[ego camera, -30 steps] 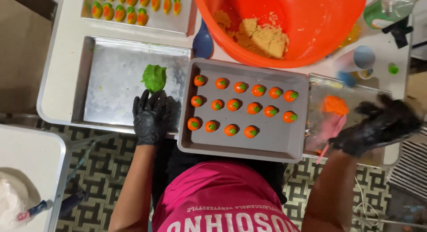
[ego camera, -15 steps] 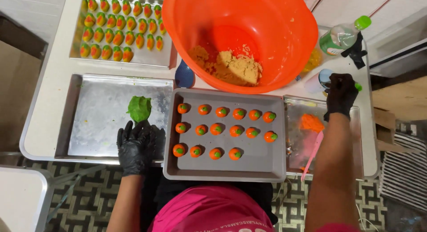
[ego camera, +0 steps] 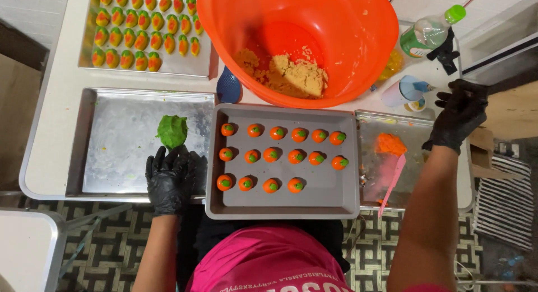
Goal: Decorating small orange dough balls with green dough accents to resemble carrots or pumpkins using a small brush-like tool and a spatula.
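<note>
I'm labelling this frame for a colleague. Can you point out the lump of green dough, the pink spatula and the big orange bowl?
green dough lump (ego camera: 172, 131): head view, middle of the lump.
pink spatula (ego camera: 390, 183): head view, along its handle.
orange bowl (ego camera: 367, 31): head view, inner wall at right.

Large orange bowl (ego camera: 342, 23) holding tan dough (ego camera: 291, 76), far tray of yellow-green sweets (ego camera: 145, 26), clear bottle with green cap (ego camera: 428, 31), pink spatula (ego camera: 392, 183), patterned floor (ego camera: 106, 253)

Black-gloved left hand (ego camera: 170, 177), green dough lump (ego camera: 172, 131), orange bowl (ego camera: 358, 57), orange-and-green sweets (ego camera: 280, 155), grey tray (ego camera: 330, 197), pink shirt (ego camera: 269, 258)
</note>
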